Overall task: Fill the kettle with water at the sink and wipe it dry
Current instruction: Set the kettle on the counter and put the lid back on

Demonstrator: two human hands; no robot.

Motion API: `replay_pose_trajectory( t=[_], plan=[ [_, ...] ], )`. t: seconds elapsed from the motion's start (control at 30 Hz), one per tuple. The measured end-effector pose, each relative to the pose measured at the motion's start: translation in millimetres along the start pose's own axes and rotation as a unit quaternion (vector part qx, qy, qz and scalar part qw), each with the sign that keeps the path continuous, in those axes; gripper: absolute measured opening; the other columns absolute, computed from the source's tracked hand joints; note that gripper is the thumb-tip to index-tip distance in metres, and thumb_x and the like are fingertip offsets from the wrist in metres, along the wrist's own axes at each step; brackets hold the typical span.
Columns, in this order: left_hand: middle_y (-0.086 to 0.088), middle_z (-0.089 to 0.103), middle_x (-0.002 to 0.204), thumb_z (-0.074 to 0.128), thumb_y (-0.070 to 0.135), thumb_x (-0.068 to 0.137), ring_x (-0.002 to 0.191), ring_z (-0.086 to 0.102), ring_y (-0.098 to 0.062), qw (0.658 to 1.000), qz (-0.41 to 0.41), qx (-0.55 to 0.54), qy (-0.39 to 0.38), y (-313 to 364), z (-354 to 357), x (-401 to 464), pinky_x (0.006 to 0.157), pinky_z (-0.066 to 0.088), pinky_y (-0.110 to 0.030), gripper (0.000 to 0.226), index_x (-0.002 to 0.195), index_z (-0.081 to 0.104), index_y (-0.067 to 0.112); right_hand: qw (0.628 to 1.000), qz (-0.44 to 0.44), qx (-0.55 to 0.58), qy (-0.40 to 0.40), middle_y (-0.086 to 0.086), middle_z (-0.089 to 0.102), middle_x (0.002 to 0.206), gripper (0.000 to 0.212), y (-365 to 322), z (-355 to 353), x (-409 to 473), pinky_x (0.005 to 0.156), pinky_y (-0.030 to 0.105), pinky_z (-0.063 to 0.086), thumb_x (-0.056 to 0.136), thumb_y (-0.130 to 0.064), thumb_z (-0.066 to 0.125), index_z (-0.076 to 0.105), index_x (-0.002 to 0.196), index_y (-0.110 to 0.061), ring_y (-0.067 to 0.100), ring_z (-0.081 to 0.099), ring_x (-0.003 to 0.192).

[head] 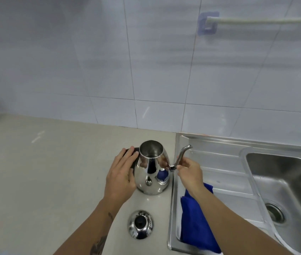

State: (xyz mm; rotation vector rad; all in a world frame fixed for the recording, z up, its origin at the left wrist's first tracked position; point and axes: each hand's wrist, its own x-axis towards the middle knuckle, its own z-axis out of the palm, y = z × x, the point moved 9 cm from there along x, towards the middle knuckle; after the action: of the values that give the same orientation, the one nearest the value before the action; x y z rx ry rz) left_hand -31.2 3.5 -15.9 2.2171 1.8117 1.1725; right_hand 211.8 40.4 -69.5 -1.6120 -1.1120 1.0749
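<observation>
Kettle: polished steel, pear-shaped, upright on the beige counter, close to the counter's right edge and just left of the sink unit; mouth open, lid off; thin curved spout reaching right over the sink's drainboard; dark handle on the left side, mostly hidden. Left hand: laid against the kettle's left side, fingers wrapped over the black handle, closed upon it. Right hand: at the lower bend of the spout, thumb and fingers pinched narrow around the tube, holding it. Lid: domed steel with a dark knob at centre, resting on the counter nearer than the kettle, apart from it, just left of the sink's rim. Blue cloth: folded, lying on the near left part of the drainboard, partly under the right forearm; blue reflection visible on the kettle's belly. Sink: stainless steel, set into the counter at right; ribbed drainboard to the left, deep basin to the right with a round drain in its floor; faucet only a blurred fragment at the right edge. Wall: pale square tiles behind counter and sink. Rail: pale horizontal bar high on the wall at far right, held by a blue bracket at its left end, blurred. Forearms: bare, entering from the near edge, dark markings on the left one.
</observation>
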Motion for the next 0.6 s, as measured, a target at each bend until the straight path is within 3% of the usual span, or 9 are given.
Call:
replay_pose_trajectory(
  t=[0.03,0.1,0.2,0.27,0.43,0.53,0.6],
  plan=[
    [0.013,0.039,0.151,0.055,-0.003,0.084,0.145,0.027,-0.008,1.0,0.005,-0.001,-0.005,0.7,-0.1,-0.1,0.111,0.039,-0.035,0.063,0.141,0.049,0.024,1.0,-0.004,-0.018,-0.005,-0.009,0.067,0.11,0.035,-1.8,0.5,-8.8,0.069,0.015,0.048,0.094,0.0,0.055,0.068,0.113,-0.026,0.007,0.063,0.091],
    [0.014,0.038,0.152,0.054,-0.006,0.081,0.145,0.026,-0.008,1.0,0.013,0.006,-0.01,0.2,-0.1,-0.4,0.111,0.04,-0.037,0.068,0.141,0.048,0.025,0.999,-0.001,-0.041,-0.035,-0.008,0.061,0.12,0.045,-1.8,2.8,-24.7,0.06,0.014,0.046,0.095,0.001,0.052,0.059,0.132,-0.023,0.006,0.062,0.084],
    [0.013,0.037,0.153,0.053,-0.01,0.075,0.145,0.026,-0.009,0.999,0.036,0.003,-0.02,-2.0,-2.5,0.1,0.11,0.041,-0.039,0.075,0.142,0.046,0.024,0.989,0.04,-0.087,-0.114,0.002,0.063,0.125,0.051,12.2,14.4,-55.5,0.077,0.027,0.057,0.095,-0.001,0.053,0.049,0.142,-0.021,0.011,0.063,0.1],
    [0.011,0.038,0.153,0.051,-0.011,0.073,0.145,0.028,-0.011,0.998,0.058,0.0,-0.03,-6.1,-3.2,1.1,0.109,0.042,-0.04,0.077,0.142,0.047,0.023,0.978,0.047,-0.12,-0.163,-0.003,0.062,0.126,0.054,23.4,27.8,-81.0,0.082,0.023,0.055,0.094,-0.008,0.058,0.048,0.144,-0.024,0.008,0.062,0.105],
    [0.012,0.041,0.151,0.048,-0.011,0.071,0.142,0.033,-0.012,0.994,0.1,-0.007,-0.052,-13.7,-7.5,5.5,0.103,0.048,-0.036,0.08,0.142,0.048,0.025,0.949,-0.016,-0.227,-0.218,-0.012,0.054,0.135,0.061,38.7,73.7,-130.4,0.101,0.03,0.05,0.089,-0.019,0.068,0.046,0.142,-0.042,0.008,0.053,0.122],
    [0.012,0.042,0.15,0.046,-0.013,0.07,0.143,0.032,-0.014,0.991,0.113,-0.02,-0.071,-20.4,-8.7,10.0,0.102,0.048,-0.039,0.081,0.142,0.047,0.026,0.915,-0.087,-0.332,-0.212,-0.011,0.049,0.142,0.062,37.7,102.1,-146.1,0.109,0.034,0.042,0.087,-0.023,0.067,0.045,0.141,-0.04,0.012,0.047,0.129],
    [0.012,0.04,0.151,0.046,-0.012,0.073,0.144,0.03,-0.014,0.99,0.111,-0.031,-0.084,-21.4,-8.1,11.7,0.104,0.046,-0.043,0.08,0.142,0.046,0.026,0.889,-0.12,-0.392,-0.206,-0.009,0.049,0.14,0.059,39.7,114.6,-152.6,0.106,0.035,0.044,0.086,-0.021,0.066,0.047,0.139,-0.037,0.016,0.048,0.126]
  ],
)
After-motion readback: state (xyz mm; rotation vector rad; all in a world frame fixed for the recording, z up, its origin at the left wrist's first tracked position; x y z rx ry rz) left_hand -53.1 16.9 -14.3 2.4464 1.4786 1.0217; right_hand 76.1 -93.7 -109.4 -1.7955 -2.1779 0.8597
